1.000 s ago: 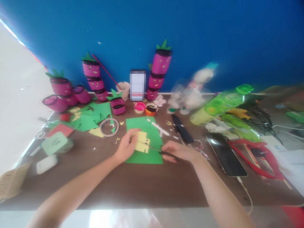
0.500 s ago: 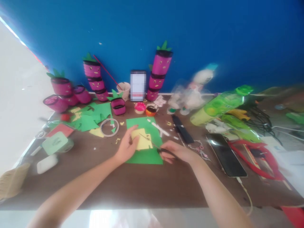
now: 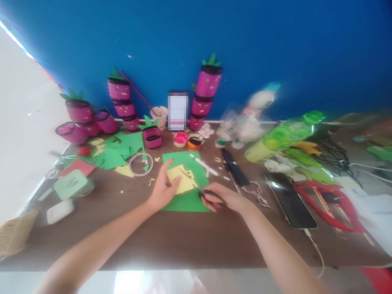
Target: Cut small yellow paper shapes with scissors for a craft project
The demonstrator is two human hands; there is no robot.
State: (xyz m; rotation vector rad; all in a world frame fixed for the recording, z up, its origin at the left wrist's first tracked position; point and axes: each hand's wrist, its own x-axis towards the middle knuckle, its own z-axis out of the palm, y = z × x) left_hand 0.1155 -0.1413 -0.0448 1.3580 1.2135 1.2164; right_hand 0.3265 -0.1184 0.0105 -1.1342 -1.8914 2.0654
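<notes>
Yellow paper (image 3: 184,186) is over the green sheet (image 3: 186,205), between the front and back edges of the desk (image 3: 183,239). The left hand (image 3: 163,190) pinches its left side, seemingly for steadiness; the right hand (image 3: 226,197) grasps the scissors (image 3: 202,195) by the handles, which lets the blades point toward the paper.

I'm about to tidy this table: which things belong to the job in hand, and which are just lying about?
In use:
yellow paper, held in the left hand
scissors, in the right hand
probably the green sheet beneath them

Apparently just lying about:
dark-screened phone
green-capped bottle
white case
</notes>
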